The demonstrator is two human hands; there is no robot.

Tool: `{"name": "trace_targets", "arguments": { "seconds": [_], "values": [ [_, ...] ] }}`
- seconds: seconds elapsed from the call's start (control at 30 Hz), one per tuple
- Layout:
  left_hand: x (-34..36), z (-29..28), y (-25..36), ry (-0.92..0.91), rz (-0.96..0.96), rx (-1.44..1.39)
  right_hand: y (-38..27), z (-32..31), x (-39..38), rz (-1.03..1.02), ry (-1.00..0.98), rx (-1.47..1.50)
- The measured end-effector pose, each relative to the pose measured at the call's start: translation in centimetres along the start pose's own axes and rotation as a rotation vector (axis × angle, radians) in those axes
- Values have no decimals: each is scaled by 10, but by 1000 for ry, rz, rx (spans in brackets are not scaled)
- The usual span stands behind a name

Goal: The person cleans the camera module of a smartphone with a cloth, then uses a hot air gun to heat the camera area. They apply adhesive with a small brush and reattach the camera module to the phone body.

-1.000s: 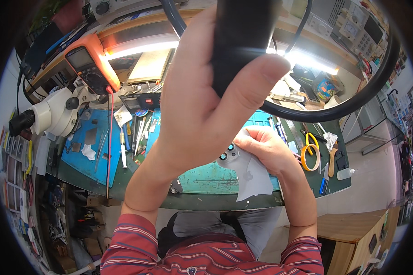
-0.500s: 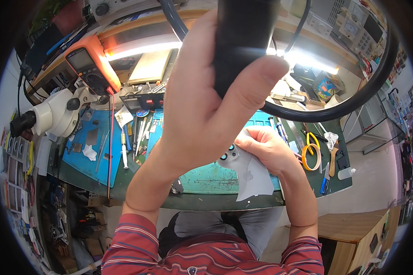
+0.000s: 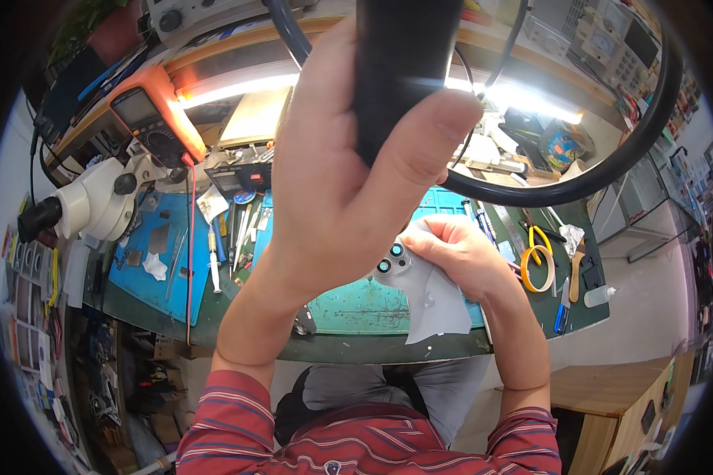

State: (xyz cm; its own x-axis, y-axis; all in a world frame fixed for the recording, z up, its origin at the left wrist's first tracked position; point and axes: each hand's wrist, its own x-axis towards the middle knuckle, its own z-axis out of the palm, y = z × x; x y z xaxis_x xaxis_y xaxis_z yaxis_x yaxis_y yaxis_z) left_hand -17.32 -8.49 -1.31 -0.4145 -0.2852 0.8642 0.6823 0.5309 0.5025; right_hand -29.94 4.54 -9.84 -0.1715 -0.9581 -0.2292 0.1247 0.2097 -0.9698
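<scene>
High over the bench [image 3: 348, 348], my left hand [image 3: 329, 186] curls snugly round a black handle [image 3: 400, 67]; below, my right hand [image 3: 455, 247] pinches a pale sheet [image 3: 442, 310] and a phone [image 3: 404, 263], round lenses [image 3: 395, 249] showing, over the blue mat [image 3: 341, 307] near the bench's front edge. Yellow tape ring [image 3: 524, 271] toward the right edge.

The black cylinder [image 3: 404, 59] in your left hand [image 3: 325, 174] seems smooth, matt plastic, though it's too blurred to be sure. By your right hand [image 3: 459, 250], the lenses [image 3: 397, 249] are glossy and glass-like, the white sheet [image 3: 442, 313] thin and papery. Your teal mat [image 3: 348, 305] is scuffed, your sleeves [image 3: 230, 412] cloth; the cabinet [image 3: 610, 388], near right, shows wood grain.
</scene>
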Motion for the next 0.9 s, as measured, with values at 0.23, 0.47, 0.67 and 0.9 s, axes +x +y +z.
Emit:
{"name": "trace_targets", "arguments": {
  "seconds": [0.23, 0.47, 0.67, 0.9],
  "values": [
    [-3, -4, 1, 11, -17, -12, 1, 5, 1, -30, 46, 24],
    [-3, -4, 2, 33, -46, -48, 2, 3, 3, -25, 32, -40],
    [-2, 0, -1, 60, -76, -66, 5, -2, 7, -35, 4, -81],
    [1, -5, 1, -17, 6, -49, 14, -6, 12, -86, -7, -97]
  ]
}}
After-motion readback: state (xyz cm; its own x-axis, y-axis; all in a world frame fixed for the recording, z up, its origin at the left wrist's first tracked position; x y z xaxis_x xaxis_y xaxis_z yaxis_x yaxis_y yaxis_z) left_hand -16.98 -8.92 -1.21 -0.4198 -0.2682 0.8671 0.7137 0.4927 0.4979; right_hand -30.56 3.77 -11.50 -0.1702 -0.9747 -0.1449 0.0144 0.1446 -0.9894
